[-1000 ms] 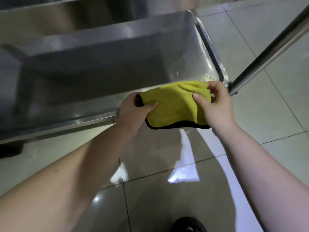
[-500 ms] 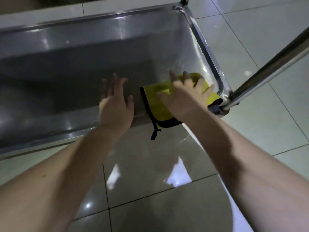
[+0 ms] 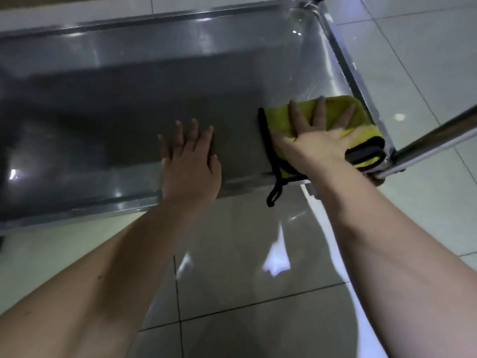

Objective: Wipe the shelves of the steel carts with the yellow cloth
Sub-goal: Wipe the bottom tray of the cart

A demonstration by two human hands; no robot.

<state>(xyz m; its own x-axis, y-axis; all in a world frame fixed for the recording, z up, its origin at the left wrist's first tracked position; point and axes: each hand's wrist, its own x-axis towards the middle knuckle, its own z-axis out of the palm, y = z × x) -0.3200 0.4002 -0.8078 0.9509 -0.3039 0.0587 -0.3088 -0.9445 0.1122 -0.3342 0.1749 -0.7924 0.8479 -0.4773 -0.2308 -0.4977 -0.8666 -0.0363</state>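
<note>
Two flat, spread hands: your right hand point(image 3: 320, 140) pins the yellow cloth point(image 3: 360, 112) in the shelf point(image 3: 129, 99)'s 4 o'clock corner, left hand point(image 3: 191, 164) bare on steel; its loop point(image 3: 275, 195), hanging over the near rim point(image 3: 103, 206), may snag there.

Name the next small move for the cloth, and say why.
Probably slide the right hand leftward, pressing the yellow cloth along the shelf: the cloth sits in the right near corner, with bare steel stretching left.
</note>
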